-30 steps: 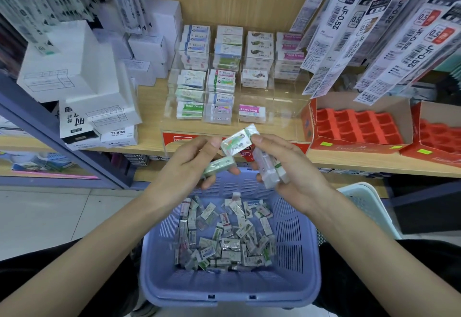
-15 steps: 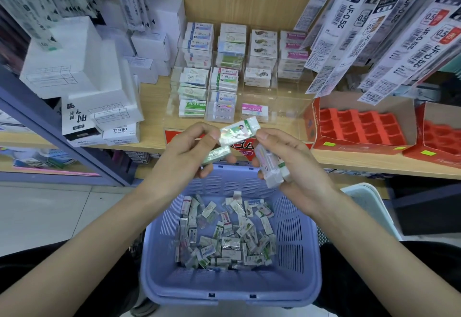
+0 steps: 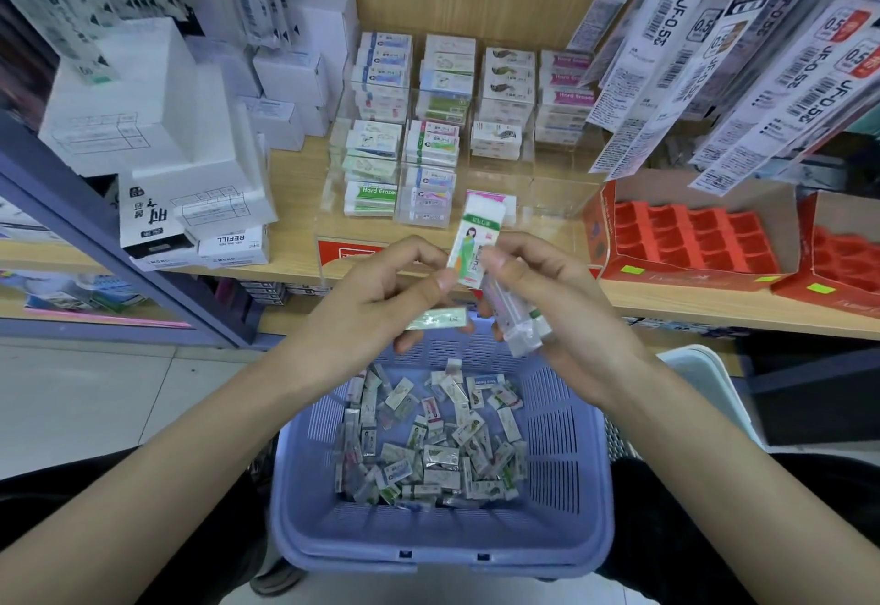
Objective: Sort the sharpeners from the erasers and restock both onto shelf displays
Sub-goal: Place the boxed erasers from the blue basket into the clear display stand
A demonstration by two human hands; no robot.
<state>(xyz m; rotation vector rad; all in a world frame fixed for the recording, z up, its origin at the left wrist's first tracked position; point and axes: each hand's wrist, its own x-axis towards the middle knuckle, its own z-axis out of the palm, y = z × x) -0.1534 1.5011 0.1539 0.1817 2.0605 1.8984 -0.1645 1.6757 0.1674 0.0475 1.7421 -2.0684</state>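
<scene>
A purple basket (image 3: 585, 499) in front of me holds several small wrapped erasers (image 3: 428, 442). Above it, my left hand (image 3: 376, 299) and my right hand (image 3: 557, 299) meet at one upright eraser with a green band and a figure on its wrapper (image 3: 476, 242), pinched between both thumbs and fingers. My left hand also holds a flat eraser (image 3: 435, 318) under its fingers. My right hand keeps a stack of erasers (image 3: 516, 318) in its palm. Behind, a clear acrylic display (image 3: 547, 185) on the wooden shelf (image 3: 295, 176) carries rows of boxed erasers.
White refill boxes (image 3: 157, 137) are stacked on the shelf's left. Red cardboard trays (image 3: 690, 242) with empty cells stand to the right. Hanging pen-refill packets (image 3: 743, 56) overhang the upper right. A pale basket (image 3: 705, 376) sits behind the purple one.
The green-banded eraser has turned from lying slanted between the hands to standing upright, and both hands have closed in around it. The basket has not moved.
</scene>
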